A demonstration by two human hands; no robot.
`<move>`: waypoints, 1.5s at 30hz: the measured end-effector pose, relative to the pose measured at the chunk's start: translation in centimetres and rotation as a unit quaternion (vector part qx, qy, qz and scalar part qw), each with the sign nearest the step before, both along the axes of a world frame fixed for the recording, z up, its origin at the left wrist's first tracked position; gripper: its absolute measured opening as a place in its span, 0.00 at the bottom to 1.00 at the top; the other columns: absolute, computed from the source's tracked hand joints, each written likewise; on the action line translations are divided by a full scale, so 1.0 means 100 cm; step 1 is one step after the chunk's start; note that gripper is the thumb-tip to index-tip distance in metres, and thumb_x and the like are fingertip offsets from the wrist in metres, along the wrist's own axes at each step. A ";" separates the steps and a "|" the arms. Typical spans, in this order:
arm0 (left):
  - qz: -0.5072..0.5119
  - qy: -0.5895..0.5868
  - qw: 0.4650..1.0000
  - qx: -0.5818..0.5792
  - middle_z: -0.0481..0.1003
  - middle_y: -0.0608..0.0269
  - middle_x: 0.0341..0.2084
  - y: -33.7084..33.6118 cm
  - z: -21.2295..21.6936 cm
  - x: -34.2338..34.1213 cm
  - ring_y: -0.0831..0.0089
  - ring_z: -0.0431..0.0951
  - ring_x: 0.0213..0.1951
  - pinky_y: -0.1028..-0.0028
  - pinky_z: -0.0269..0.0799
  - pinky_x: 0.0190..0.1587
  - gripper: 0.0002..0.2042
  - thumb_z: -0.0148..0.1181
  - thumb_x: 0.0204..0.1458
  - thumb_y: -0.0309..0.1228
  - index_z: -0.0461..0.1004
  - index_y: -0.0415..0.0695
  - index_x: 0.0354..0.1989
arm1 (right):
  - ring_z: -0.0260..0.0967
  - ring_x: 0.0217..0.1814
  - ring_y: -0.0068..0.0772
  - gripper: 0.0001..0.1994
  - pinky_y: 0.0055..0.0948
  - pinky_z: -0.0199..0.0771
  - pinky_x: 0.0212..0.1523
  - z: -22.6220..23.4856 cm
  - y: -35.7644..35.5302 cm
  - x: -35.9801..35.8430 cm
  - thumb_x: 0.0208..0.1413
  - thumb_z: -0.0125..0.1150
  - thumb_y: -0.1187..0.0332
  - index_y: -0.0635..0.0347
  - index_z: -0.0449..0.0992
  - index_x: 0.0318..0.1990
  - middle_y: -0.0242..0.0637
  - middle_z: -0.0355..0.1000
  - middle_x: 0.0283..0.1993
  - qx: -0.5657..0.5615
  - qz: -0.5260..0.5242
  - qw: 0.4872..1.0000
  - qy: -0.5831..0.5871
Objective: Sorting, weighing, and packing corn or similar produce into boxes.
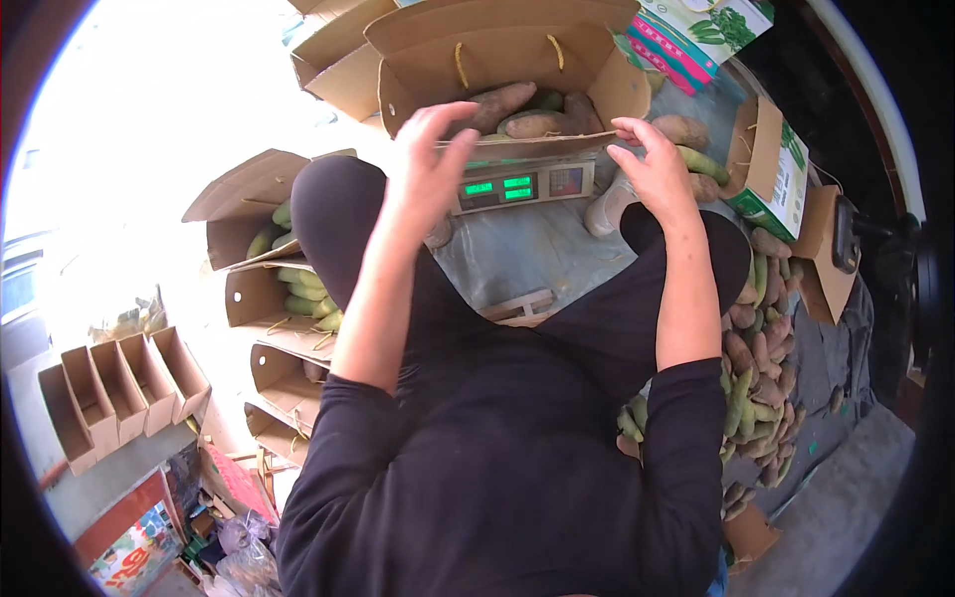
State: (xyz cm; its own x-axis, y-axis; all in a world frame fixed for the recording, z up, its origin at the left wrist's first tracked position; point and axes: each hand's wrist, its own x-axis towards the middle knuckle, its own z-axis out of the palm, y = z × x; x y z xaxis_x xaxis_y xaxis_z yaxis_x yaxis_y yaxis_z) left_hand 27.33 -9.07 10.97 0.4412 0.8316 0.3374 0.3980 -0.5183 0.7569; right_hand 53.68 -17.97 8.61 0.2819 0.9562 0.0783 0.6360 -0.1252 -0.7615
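In front of me an open cardboard box (512,40) with yellow rope handles stands on a digital scale (527,186) with a lit green display. Inside lie several long brownish root-like vegetables (542,123) and a few green ones. My left hand (423,164) is over the box's near left edge, fingers apart, slightly blurred. At the near right corner is my right hand (652,174), its thumb and fingers spread close to the cardboard edge. Whether either hand touches the box I cannot tell. Neither hand appears to hold anything.
Open boxes with green vegetables (308,292) stand at my left. Empty tall cartons (119,393) are farther left. A pile of brown and green vegetables (761,368) lies at my right, near a white-and-green carton (781,169). My bent knees flank the scale.
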 end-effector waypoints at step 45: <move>0.272 0.692 0.595 -0.305 0.70 0.59 0.51 -0.097 -0.134 -0.354 0.59 0.61 0.59 0.44 0.46 0.59 0.19 0.52 0.49 0.45 0.74 0.52 0.46 | 0.70 0.46 0.33 0.18 0.30 0.68 0.46 -0.011 0.002 0.000 0.47 0.61 0.70 0.60 0.71 0.48 0.43 0.73 0.43 -0.025 0.010 1.000 0.015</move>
State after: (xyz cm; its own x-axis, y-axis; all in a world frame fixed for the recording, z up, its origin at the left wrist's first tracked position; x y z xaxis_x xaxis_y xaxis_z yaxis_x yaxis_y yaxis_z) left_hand -8.09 -18.74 -2.45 -0.4449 0.7596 -0.4744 0.8425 0.1755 -0.5093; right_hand 53.66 -17.81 7.52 0.2638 0.9643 0.0223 0.6155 -0.1505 -0.7736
